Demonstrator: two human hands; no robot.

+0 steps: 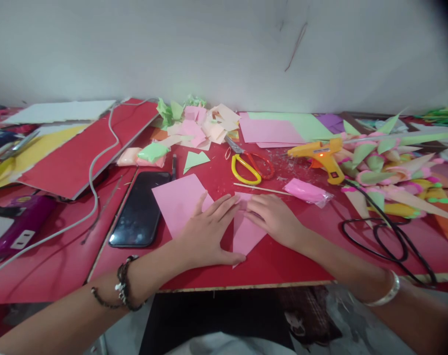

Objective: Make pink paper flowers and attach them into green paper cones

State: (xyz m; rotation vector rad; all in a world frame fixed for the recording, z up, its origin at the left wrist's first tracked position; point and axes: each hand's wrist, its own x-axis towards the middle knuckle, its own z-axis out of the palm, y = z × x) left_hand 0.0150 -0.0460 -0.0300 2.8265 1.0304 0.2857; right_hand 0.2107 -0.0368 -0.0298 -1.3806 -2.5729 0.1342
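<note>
My left hand (209, 229) lies with its fingers stretched out and thumb apart, pressing on pink paper. Under and beside it, a flat pink paper sheet (183, 199) shows to the left. My right hand (275, 217) has its fingers curled together on the top of a folded piece of pink paper (248, 234), close to my left fingertips. Both palms hide part of the paper. Just beyond the hands are a thin wooden stick (262, 189), scissors (246, 167) with yellow and red handles, and a pink clay packet (307, 191).
A phone (140, 212) lies left of my hands. The yellow glue gun (322, 157), its light glowing, trails a black cord (390, 236) at the right. Paper flowers (390, 172) crowd the right side. Paper scraps (197, 128) are piled at the back. A white cable (94, 172) crosses the left.
</note>
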